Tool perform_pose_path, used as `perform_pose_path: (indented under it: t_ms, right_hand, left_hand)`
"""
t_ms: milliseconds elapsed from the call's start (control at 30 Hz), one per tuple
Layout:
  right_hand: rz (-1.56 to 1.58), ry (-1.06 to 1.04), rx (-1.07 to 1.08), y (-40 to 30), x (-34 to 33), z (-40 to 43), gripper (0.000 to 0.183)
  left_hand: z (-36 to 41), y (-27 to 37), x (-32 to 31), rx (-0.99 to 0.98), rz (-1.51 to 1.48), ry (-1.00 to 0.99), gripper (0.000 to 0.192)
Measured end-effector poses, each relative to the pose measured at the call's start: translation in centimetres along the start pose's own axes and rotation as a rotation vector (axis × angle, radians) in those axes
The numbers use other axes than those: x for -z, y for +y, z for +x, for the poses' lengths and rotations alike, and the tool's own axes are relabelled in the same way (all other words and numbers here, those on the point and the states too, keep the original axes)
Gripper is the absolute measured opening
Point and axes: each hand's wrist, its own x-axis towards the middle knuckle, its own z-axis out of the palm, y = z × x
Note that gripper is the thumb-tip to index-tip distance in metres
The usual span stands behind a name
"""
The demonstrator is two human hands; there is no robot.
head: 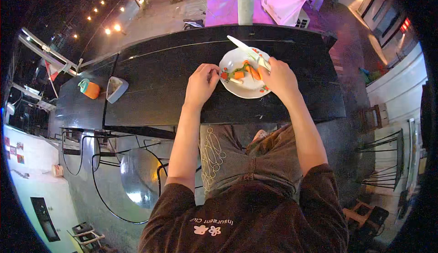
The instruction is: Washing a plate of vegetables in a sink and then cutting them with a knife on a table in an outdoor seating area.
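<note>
A white plate [236, 91] with a wavy rim and red flower prints lies on the black table in front of me. On it are orange pieces [254, 73] that look like carrot, some green vegetable [234, 72] and a pale stick-shaped piece [236, 81]. My right hand [280, 78] is at the plate's right side, closed around the handle of a knife [243, 47]. The pale blade slants up and left over the far rim. At the left rim is my left hand [202, 83], its fingers bent together; whether they pinch the rim is unclear.
On the black table [164, 82], to the left, stand an orange container with a teal top [89, 88] and a grey-white open holder [116, 89]. A round-seated metal-frame chair [138, 177] is below on the left. A pale post [245, 3] rises beyond the table's far edge.
</note>
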Motion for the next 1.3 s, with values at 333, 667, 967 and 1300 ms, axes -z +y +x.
perform_pose_path:
  t_ms: [333, 667, 967, 1300]
  right_hand:
    - [0.126, -0.141, 0.096, -4.3, -3.1, 0.8, 0.068]
    - [0.039, -0.062, 0.039, -5.8, -4.5, -0.1, 0.058]
    - [0.007, -0.055, 0.038, -6.4, -4.8, 0.2, 0.046]
    - [0.262, 0.214, 0.095, -3.2, -0.1, -0.2, 0.033]
  left_hand:
    - [0.2, 0.5, 0.5, 0.067, -0.029, -0.025, 0.025]
    - [-0.1, 0.2, 0.0, -0.048, -0.015, 0.036, 0.019]
    - [0.0, -0.2, -0.6, -0.158, 0.038, 0.054, 0.018]
    - [0.0, 0.6, -0.3, -0.11, 0.001, -0.003, 0.028]
